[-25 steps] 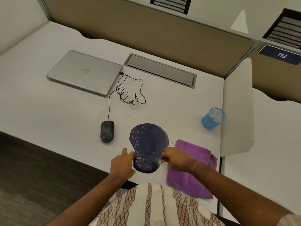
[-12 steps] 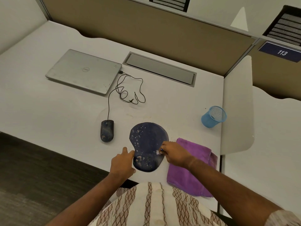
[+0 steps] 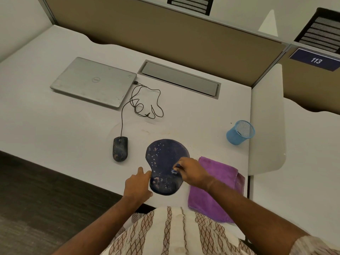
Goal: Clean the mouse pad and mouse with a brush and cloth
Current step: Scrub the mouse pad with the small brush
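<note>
A dark blue mouse pad speckled with pale spots lies near the desk's front edge. My right hand is closed around a small brush, whose white bristles touch the pad's right side. Most of the brush is hidden inside the hand. My left hand rests flat on the desk, its fingers pressing against the pad's lower left edge. A dark wired mouse, also speckled, sits to the left of the pad. A folded purple cloth lies right of the pad, under my right wrist.
A closed silver laptop lies at the back left, with the mouse cable coiled beside it. A blue mesh cup stands at the right. A grey cable hatch sits at the back. A partition wall borders the desk.
My right hand with the brush has moved up along the pad's right side, from its lower right edge toward the middle. The left hand has stayed in place.
</note>
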The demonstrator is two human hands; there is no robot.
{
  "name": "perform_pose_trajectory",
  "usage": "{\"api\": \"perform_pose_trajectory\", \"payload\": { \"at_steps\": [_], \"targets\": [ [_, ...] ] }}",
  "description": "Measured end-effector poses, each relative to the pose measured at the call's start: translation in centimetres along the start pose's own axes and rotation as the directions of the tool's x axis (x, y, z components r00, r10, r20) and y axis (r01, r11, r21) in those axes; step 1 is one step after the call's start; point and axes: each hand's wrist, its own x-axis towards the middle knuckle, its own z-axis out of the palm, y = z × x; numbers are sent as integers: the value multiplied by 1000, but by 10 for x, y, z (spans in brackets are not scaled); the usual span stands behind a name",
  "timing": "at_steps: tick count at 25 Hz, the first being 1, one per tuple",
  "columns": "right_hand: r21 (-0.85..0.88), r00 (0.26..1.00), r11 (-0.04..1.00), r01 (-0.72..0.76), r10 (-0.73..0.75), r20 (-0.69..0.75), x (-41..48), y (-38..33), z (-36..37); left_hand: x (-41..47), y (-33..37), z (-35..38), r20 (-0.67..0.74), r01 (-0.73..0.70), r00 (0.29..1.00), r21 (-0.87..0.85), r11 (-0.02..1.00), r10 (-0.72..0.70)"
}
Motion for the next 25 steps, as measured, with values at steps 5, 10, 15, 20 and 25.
{"api": "perform_pose_trajectory", "payload": {
  "at_steps": [5,10,15,20,25],
  "targets": [
    [5,998,998,-55,55,38,-5,10,2,0,1,0,2,4,1000,8,1000,-4],
    [6,998,999,-44,44,37,2,10,-4,0,1,-1,1,-3,1000,7,1000,3],
    [-3,998,999,-37,36,-50,8,8,-4,0,1,-2,7,-4,1000,5,1000,4],
    [13,1000,1000,-10,9,7,-8,18,5,0,0,-2,2,-6,1000,0,1000,6],
    [-28,996,998,48,-45,81,-21,28,6,0,1,-5,5,-6,1000,7,1000,6]
  ]
}}
